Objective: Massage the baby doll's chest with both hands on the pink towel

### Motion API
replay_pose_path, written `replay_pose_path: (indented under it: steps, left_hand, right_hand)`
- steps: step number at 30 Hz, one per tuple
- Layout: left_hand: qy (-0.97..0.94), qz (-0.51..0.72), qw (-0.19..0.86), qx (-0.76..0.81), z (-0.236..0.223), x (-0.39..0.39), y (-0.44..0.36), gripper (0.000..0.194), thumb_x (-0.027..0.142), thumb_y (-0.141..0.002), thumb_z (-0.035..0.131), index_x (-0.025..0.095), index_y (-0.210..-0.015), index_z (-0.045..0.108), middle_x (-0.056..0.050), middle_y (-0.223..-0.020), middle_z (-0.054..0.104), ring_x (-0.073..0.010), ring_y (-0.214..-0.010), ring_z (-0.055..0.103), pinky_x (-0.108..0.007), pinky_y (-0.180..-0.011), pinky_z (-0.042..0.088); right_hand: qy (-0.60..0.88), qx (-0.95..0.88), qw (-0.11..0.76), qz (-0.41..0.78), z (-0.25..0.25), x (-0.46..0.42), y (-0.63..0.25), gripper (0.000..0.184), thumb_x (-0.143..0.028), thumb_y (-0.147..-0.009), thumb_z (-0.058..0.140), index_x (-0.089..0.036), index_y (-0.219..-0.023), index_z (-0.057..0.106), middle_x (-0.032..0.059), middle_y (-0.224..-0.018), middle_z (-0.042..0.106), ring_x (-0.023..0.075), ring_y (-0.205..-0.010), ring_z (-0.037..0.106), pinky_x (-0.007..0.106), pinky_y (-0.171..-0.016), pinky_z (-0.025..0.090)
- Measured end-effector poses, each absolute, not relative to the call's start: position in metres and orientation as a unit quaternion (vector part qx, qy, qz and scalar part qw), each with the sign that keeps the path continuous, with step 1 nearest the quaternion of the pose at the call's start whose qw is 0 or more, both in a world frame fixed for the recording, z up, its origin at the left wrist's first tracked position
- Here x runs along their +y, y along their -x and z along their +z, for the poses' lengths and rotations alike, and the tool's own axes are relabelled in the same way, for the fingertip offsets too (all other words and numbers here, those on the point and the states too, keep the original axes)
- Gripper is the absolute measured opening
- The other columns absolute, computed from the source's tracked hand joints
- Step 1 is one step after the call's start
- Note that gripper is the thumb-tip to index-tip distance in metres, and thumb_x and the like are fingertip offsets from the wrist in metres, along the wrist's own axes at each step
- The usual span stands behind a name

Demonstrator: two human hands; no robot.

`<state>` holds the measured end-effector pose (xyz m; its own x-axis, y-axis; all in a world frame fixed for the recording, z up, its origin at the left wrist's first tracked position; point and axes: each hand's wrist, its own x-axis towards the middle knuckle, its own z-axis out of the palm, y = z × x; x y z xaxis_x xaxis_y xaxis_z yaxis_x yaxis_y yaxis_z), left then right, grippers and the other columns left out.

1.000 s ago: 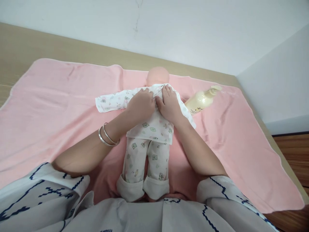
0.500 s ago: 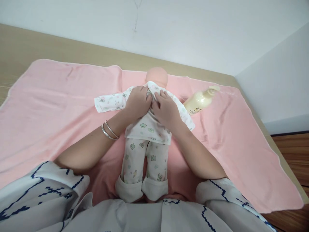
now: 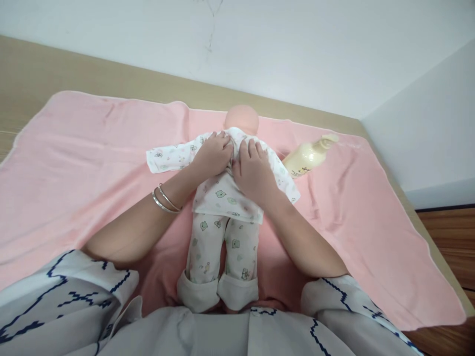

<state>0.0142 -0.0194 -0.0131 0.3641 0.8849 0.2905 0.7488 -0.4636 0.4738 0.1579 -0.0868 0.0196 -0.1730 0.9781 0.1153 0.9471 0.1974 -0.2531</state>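
Observation:
A doll (image 3: 242, 117) with a bald pink head lies on its back, dressed in a white printed baby shirt (image 3: 227, 195) and matching baby trousers (image 3: 206, 242) with turned-up cuffs. At the middle of its chest, my left hand (image 3: 212, 155) has its fingers closed on the front edge of the shirt; the fingertips partly hide the cloth. My right hand (image 3: 255, 173) rests on the other half of the shirt front, fingers stretched and a little apart, thumb by the front opening. The shirt's sleeves spread out to both sides.
A pink blanket (image 3: 92, 143) with wrinkles lies under the doll on a wooden-topped table (image 3: 48, 64). A cream pump bottle (image 3: 306, 157) lies tilted to the doll's right side in view. White walls (image 3: 289, 59) stand behind and at the right.
My right hand has gone from curled fingers at the shirt opening to fingers laid out flatter. My left hand stays at the shirt front. The collar, lifted half a second ago, lies lower now.

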Motion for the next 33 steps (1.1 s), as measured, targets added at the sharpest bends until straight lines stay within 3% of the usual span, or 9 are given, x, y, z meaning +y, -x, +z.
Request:
replay_pose_path:
  steps: [4,8,13,20,27,33]
  left_hand:
    - [-0.835,0.236,0.096,0.487,-0.024,-0.017,-0.014,0.041,0.016,-0.101,0.034,0.015,-0.117,0.071,-0.02,-0.146,0.065,-0.0357,-0.146,0.053,-0.061,-0.128,0.035]
    - [-0.78,0.291,0.132,0.538,-0.026,-0.021,-0.02,0.045,0.025,-0.105,0.031,0.016,-0.131,0.066,-0.017,-0.146,0.067,-0.0311,-0.139,0.059,-0.053,-0.126,0.041]
    - [-0.745,0.312,0.145,0.572,-0.026,-0.023,-0.025,0.049,0.032,-0.103,0.035,0.017,-0.14,0.063,-0.011,-0.155,0.064,-0.028,-0.146,0.054,-0.048,-0.132,0.034]
    - [-0.752,0.307,0.148,0.564,-0.023,-0.025,-0.025,0.051,0.031,-0.103,0.033,0.015,-0.14,0.064,-0.014,-0.152,0.065,-0.0298,-0.143,0.055,-0.05,-0.129,0.037]
    - [-0.798,0.262,0.121,0.529,-0.029,-0.017,-0.018,0.058,0.034,-0.105,0.028,0.011,-0.152,0.054,-0.017,-0.157,0.059,-0.03,-0.149,0.05,-0.05,-0.13,0.034]
    - [-0.805,0.255,0.108,0.525,-0.018,-0.023,-0.017,0.056,0.03,-0.104,0.025,0.009,-0.138,0.063,-0.02,-0.144,0.067,-0.0322,-0.138,0.057,-0.052,-0.124,0.041]
  right_hand:
    - [0.633,-0.76,0.13,0.071,0.019,-0.098,-0.148,0.061,-0.03,-0.109,0.034,-0.005,-0.165,0.039,0.0263,-0.175,0.031,0.0424,-0.167,0.024,0.067,-0.133,0.026]
    - [0.631,-0.756,0.142,0.098,0.016,-0.079,-0.161,0.063,-0.033,-0.108,0.036,-0.008,-0.165,0.038,0.0241,-0.176,0.032,0.039,-0.167,0.024,0.066,-0.134,0.023]
    - [0.647,-0.738,0.148,0.125,0.01,-0.05,-0.184,0.07,-0.041,-0.107,0.035,-0.004,-0.166,0.033,0.0226,-0.176,0.031,0.0343,-0.168,0.023,0.061,-0.137,0.019]
    - [0.644,-0.738,0.173,0.103,0.001,-0.05,-0.186,0.07,-0.046,-0.107,0.033,-0.007,-0.165,0.037,0.0219,-0.175,0.035,0.034,-0.166,0.028,0.061,-0.136,0.02]
    - [0.641,-0.742,0.169,0.102,0.001,-0.048,-0.187,0.07,-0.044,-0.106,0.034,-0.005,-0.165,0.038,0.0218,-0.175,0.035,0.035,-0.166,0.029,0.062,-0.136,0.021]
    - [0.639,-0.745,0.155,0.111,0.006,-0.05,-0.187,0.069,-0.043,-0.108,0.036,-0.005,-0.166,0.037,0.0203,-0.176,0.035,0.0338,-0.166,0.029,0.055,-0.137,0.022]
